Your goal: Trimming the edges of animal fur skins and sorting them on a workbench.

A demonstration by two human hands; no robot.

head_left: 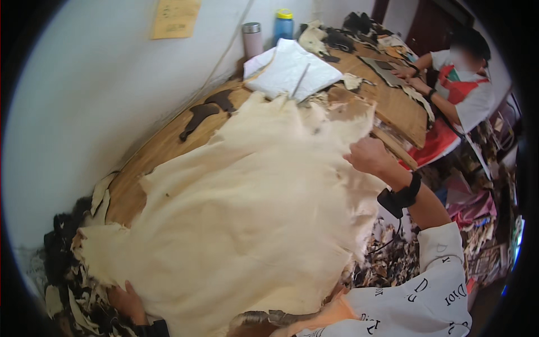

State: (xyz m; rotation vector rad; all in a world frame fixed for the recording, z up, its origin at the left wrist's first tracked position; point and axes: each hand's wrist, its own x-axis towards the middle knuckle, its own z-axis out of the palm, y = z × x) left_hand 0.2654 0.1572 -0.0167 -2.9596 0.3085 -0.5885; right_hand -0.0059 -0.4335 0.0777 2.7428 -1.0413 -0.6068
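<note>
A large cream hide [236, 202] with ragged edges covers most of the wooden table [128, 194]. My right hand [368, 153] is closed on its right edge near the top. My left hand [129, 303] is low at the hide's left edge, its fingers mostly hidden. Two dark brown cut leather pieces [196, 121] lie beside the hide near the wall. At the far end, a white folded sheet [289, 67] has a thin grey rod on it.
A co-worker [460, 95] handles grey material [382, 70] at the right. Dark fur scraps [62, 236] pile at left, more scraps [382, 247] lie below the right edge. A pink bottle [252, 39] and blue jar [283, 28] stand by the wall.
</note>
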